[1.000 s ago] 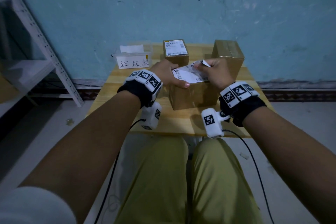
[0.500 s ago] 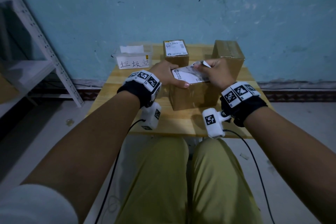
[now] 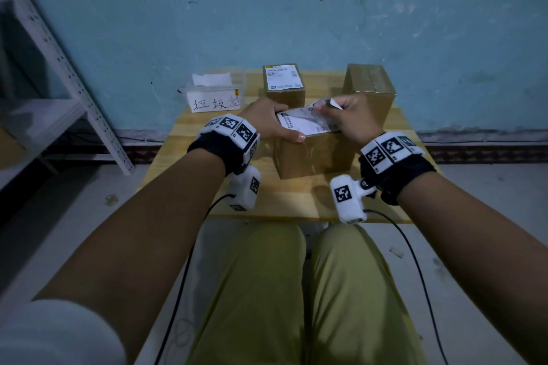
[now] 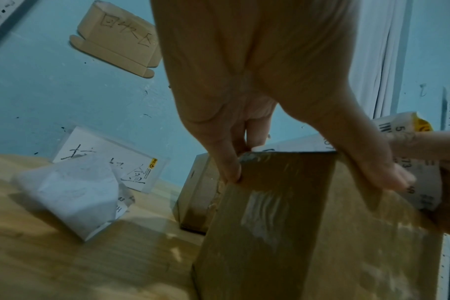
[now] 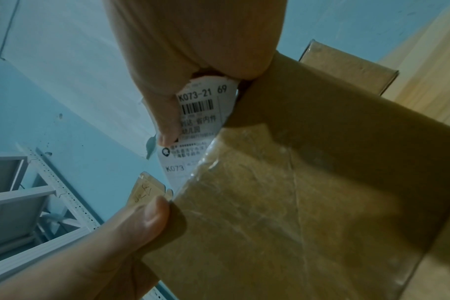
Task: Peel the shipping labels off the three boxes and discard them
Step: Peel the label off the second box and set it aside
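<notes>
The nearest box stands on the wooden worktop, taken here as the landmark; the left hand grips its left end, fingers curled down over the far top corner and thumb laid along the near top edge; the right hand pinches the shipping label at its right end and has that end curled up off the box top, while the left part of the label lies flat on the box; the right wrist view shows the lifted paper bent under the thumb, printing facing out. Behind the nearest box, toward the blue wall, a second box carries its own label on top; behind and to the right of the nearest box stands a third box with a bare taped top. To the left behind the nearest box sits a clear bin with handwriting on its front and white paper inside.
</notes>
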